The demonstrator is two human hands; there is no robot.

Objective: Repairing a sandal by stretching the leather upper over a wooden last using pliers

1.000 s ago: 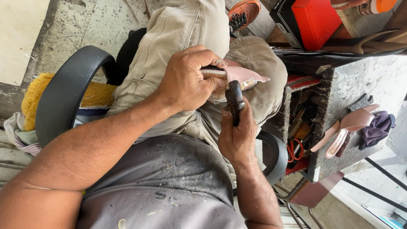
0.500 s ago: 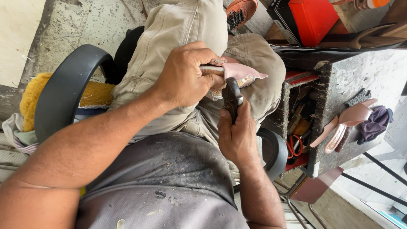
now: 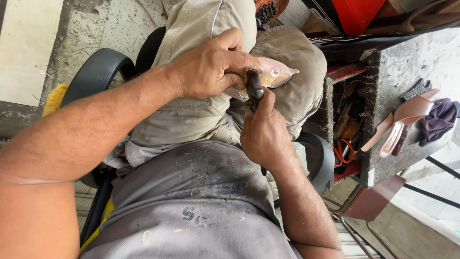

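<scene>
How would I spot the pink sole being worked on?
Find the person's lap in beige trousers. There the left hand grips the pink sole while the right hand presses a dark tool to it. The other pink soles lie untouched on the grey bench.

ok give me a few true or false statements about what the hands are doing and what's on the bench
1. The left hand grips a pink shoe sole over the knee. True.
2. The right hand is empty. False: it holds a dark hand tool against the sole.
3. A pink sandal lies on the grey workbench. True.
4. The person is standing at the bench. False: they sit in a chair with black armrests.
5. A purple cloth lies beside the sandal. True.
</scene>
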